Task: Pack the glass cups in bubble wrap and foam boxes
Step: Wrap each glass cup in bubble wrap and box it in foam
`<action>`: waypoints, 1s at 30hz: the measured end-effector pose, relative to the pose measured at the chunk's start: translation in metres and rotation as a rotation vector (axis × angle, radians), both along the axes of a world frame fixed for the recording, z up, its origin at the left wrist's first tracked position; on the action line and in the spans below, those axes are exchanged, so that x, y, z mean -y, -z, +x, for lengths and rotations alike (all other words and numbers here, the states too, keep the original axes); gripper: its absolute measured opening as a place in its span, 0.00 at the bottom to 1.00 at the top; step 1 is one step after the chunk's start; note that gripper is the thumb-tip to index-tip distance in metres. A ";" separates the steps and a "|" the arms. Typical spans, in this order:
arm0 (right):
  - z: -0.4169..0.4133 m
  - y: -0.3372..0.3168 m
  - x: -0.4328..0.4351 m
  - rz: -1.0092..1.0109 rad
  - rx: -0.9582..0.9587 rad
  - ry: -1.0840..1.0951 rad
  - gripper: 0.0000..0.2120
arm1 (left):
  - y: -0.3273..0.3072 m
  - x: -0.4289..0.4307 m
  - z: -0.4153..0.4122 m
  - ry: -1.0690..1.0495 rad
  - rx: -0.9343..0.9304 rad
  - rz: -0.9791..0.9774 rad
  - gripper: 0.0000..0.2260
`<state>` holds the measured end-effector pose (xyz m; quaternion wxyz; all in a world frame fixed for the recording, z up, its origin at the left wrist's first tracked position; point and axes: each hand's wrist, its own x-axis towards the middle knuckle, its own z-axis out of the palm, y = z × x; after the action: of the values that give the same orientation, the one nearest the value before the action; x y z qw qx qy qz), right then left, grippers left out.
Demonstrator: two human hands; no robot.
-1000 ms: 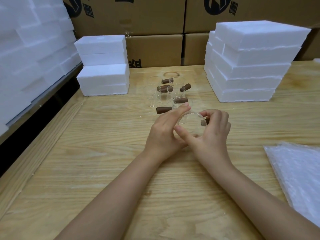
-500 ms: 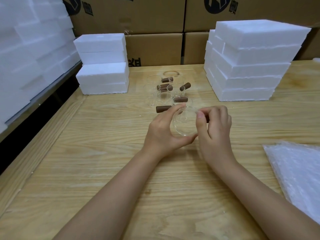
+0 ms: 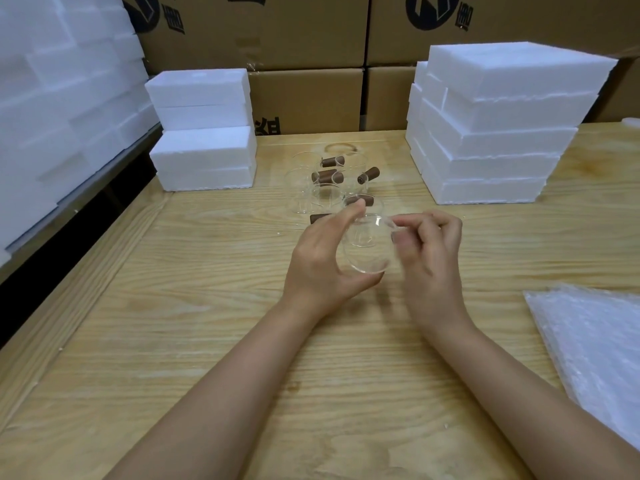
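Observation:
A clear glass cup (image 3: 369, 249) is held above the wooden table (image 3: 207, 341), its open mouth tilted toward me. My left hand (image 3: 322, 261) grips it from the left, thumb under it and fingers over the top. My right hand (image 3: 433, 258) pinches the cup's right rim with curled fingers. I cannot see this cup's brown handle. Several more glass cups with brown handles (image 3: 325, 188) stand just behind my hands. A sheet of bubble wrap (image 3: 595, 348) lies at the right edge.
White foam boxes are stacked at the back right (image 3: 495, 133) and back left (image 3: 204, 133), with more foam piled along the left wall (image 3: 52, 98). Cardboard cartons (image 3: 304, 95) line the back. The table's left edge drops to a dark gap.
The cup has turned in my hands so that its mouth faces me, and its brown handle has gone out of sight. My right hand has shifted from the handle side to the rim.

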<state>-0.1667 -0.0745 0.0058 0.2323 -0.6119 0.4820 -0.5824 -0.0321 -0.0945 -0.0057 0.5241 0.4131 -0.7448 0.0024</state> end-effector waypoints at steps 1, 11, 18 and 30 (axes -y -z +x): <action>-0.001 0.000 0.002 0.049 0.111 0.000 0.19 | 0.001 0.001 0.000 0.005 0.014 -0.025 0.32; -0.008 0.009 0.015 0.216 0.316 0.057 0.12 | 0.006 0.007 0.001 0.066 0.000 -0.067 0.31; -0.005 0.005 0.008 0.105 0.227 0.095 0.07 | 0.004 0.005 0.003 0.134 -0.084 0.087 0.35; -0.009 0.001 0.004 -0.197 0.075 0.144 0.08 | -0.011 0.000 0.000 0.771 -0.823 1.080 0.56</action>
<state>-0.1753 -0.0785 0.0049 0.1467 -0.5733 0.4560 -0.6647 -0.0324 -0.0948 0.0048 0.4484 0.2906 -0.4793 -0.6963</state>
